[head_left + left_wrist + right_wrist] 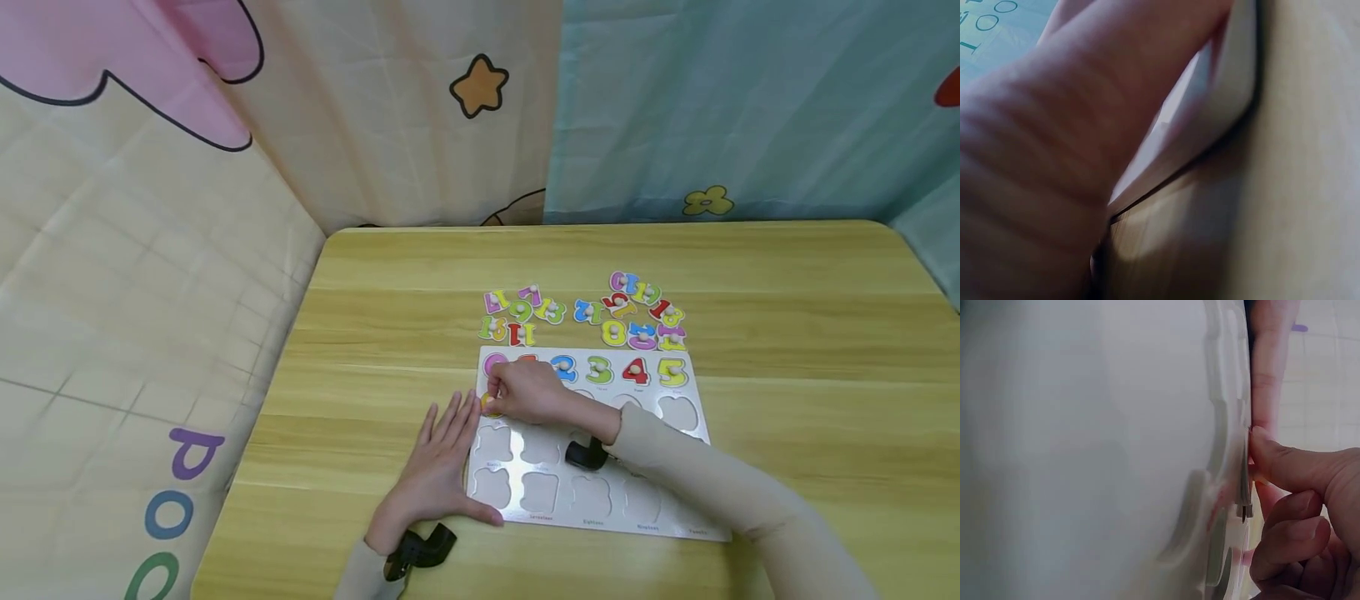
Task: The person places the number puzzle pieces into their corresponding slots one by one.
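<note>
A white number-puzzle board (pixel 517 473) lies on the table, its top row filled with knobbed number pieces, among them a blue 2 (pixel 564 368), a green 3 (pixel 600 369), a red 4 (pixel 636 372) and a yellow 5 (pixel 672 372). My right hand (pixel 531 392) pinches a yellow-orange number piece (pixel 488 405) by its knob at the left end of the second row; fingers cover most of it. Flat on the table, my left hand (pixel 441 468) has straight, spread fingers along the board's left edge, with the thumb at its lower left corner.
Several loose number pieces lie behind the board in two groups, including a red 11 (pixel 521 334) on the left and a yellow 8 (pixel 613 334) on the right. Lower slots show as bare recesses. Printed curtains (pixel 405 125) hang behind the wooden table (pixel 360 350).
</note>
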{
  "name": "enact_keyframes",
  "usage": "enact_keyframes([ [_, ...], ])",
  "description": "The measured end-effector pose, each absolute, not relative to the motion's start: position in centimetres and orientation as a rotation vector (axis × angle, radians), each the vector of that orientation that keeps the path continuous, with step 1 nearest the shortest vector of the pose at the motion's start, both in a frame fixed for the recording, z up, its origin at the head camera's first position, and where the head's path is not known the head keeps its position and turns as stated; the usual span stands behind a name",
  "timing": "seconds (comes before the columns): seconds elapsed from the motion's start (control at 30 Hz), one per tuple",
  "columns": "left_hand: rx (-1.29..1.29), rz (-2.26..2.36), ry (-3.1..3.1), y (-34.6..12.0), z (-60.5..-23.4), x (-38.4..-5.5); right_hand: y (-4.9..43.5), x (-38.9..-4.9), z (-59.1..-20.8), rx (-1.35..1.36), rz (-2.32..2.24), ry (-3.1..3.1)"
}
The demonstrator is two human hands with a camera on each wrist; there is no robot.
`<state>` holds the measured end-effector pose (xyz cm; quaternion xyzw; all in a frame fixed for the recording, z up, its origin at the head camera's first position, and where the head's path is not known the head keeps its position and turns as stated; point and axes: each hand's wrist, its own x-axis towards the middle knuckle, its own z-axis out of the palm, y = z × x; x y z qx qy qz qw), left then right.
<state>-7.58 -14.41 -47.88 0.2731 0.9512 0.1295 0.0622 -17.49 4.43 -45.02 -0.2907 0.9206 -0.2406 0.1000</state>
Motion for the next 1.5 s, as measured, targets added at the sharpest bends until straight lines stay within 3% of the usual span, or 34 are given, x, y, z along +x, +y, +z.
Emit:
enact_keyframes([
  [0.8,0.82,0.403,2.865,-14.4,-47.7,-7.5,4.2,-16.5,-44.9,-0.594,-0.874,2.663],
  [1.3,0.821,0.391,2.875,-14.4,-47.5,-7.6,4.2,-16.9,-44.7,-0.736,-0.696,2.725],
  [1.5,0.814,0.375,2.873,-14.4,-47.8,-7.6,4.9,-19.3,-43.2,-0.834,-0.67,2.602],
])
